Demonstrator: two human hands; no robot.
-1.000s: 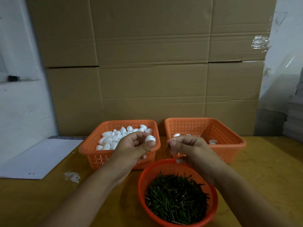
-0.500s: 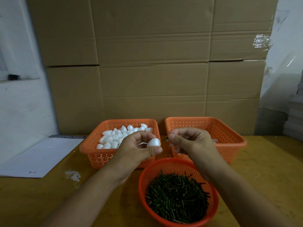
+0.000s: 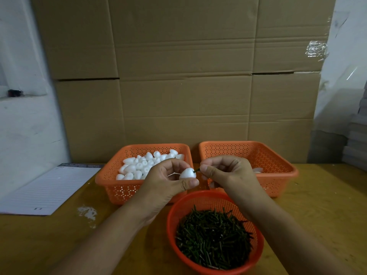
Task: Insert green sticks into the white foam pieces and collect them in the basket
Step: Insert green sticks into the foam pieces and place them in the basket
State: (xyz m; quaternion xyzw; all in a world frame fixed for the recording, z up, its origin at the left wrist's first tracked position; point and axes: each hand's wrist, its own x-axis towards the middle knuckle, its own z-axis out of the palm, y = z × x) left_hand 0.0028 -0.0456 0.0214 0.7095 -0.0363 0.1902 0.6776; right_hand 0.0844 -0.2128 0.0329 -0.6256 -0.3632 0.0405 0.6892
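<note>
My left hand [image 3: 164,181] holds a white egg-shaped foam piece [image 3: 187,173] between thumb and fingers, above the gap between the two square baskets. My right hand [image 3: 226,173] pinches a short green stick [image 3: 196,170] whose tip meets the foam piece's top end. The left orange basket [image 3: 111,185] is full of loose white foam pieces [image 3: 139,165]. The right orange basket [image 3: 278,175] holds a few white pieces, mostly hidden behind my right hand. A round orange bowl [image 3: 172,211] in front holds a heap of green sticks [image 3: 213,237].
A lined paper pad [image 3: 49,187] lies at the left on the wooden table [image 3: 317,205]. White crumbs [image 3: 87,212] dot the table near it. A wall of cardboard boxes [image 3: 182,76] stands right behind the baskets. Grey stacked items [image 3: 357,139] sit at the far right.
Both hands have risen and come together. The foam piece turned toward the right hand, and the green stick's tip now touches its end.
</note>
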